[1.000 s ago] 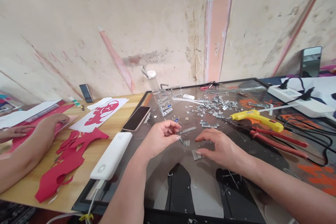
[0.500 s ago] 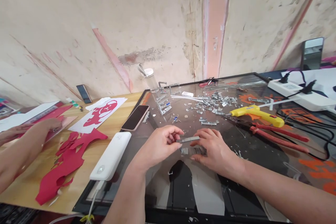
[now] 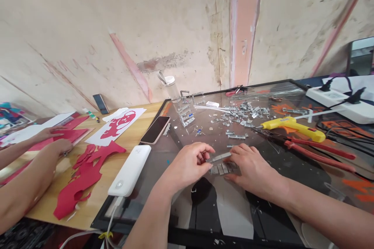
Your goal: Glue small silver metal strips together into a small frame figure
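My left hand (image 3: 191, 162) has its fingers curled in a pinch at the left end of a thin grey metal strip (image 3: 219, 157). At the strip's right end, the thumb and fingers of my right hand (image 3: 251, 166) close around it. Just under the strip, several small flat metal pieces (image 3: 221, 169) sit side by side in a row; whether they are joined to it I cannot tell. Beyond my hands, a heap of small metal scraps (image 3: 248, 112) lies on the dark glass-like tabletop (image 3: 175, 179). A small framework of metal pieces (image 3: 187, 118) stands behind my left hand.
Right of my hands lie a yellow glue gun (image 3: 295, 127), red-handled pliers (image 3: 321, 151) and a white power strip (image 3: 340, 103). On the left are a phone (image 3: 155, 129), a white power bank (image 3: 130, 171), red paper cuttings (image 3: 78, 186) and another person's hands (image 3: 60, 148). A clear bottle (image 3: 173, 92) stands behind.
The view has swung slightly left, so everything appears further right. Both hands stay at the strip, and more of the row of pieces shows. The other person's hands show more on red paper.
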The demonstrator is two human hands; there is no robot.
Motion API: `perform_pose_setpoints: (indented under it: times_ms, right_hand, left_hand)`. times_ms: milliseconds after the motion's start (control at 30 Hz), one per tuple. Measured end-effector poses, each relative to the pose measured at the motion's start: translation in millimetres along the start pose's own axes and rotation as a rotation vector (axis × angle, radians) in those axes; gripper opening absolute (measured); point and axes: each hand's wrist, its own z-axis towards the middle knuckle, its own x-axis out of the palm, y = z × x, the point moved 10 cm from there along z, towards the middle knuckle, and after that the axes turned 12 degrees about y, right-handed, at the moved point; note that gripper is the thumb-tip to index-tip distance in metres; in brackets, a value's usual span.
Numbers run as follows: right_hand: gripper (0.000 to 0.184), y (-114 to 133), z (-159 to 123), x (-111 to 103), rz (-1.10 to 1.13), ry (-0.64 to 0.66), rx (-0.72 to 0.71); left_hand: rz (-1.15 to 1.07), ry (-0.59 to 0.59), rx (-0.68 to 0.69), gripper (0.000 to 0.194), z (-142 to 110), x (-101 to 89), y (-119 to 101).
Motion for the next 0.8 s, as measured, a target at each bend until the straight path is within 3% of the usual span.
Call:
perform_pose_setpoints:
  times_ms: [400, 600, 800]
  right_hand:
    - [0.013, -13.7, 0.8, -0.7, 0.056, 0.086, 0.017]
    - [0.005, -16.4, 1.9, -0.7, 0.075, 0.058, 0.005]
    - [0.018, -27.7, 1.8, -4.9, 0.244, 0.092, 0.026]
  left_hand:
    - [0.028, 0.038, -0.08, 0.041, 2.6, 8.8, 16.1]
    - [0.158, 0.053, -0.1, 0.019, 7.6, 20.0, 19.2]
    - [0.184, 0.057, -0.103, 0.008, 8.1, 25.7, 18.0]
